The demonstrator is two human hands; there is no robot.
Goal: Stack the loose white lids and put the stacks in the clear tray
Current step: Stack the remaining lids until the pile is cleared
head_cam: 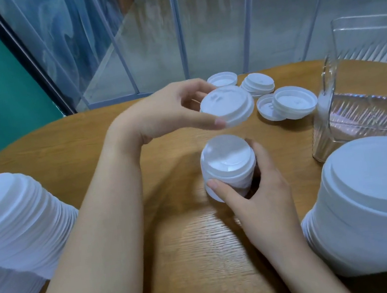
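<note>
White plastic lids lie all over the round wooden table (182,248). The left hand (165,115) pinches one single lid (228,106) between thumb and fingers and holds it in the air, just above a short stack (228,166) that the right hand (256,187) grips with thumb and fingers curled round its side. Beyond them four loose groups rest on the wood: one lone lid (222,79) lying hollow side up, a small pile (258,84) beside it, and two overlapping lids (291,103) next to the clear ribbed tray (364,118), which stands at the right. Two tall stacks stand close to the camera, one at the left edge (14,228) and one at the right (378,214). No writing or brand can be read on any lid.
</note>
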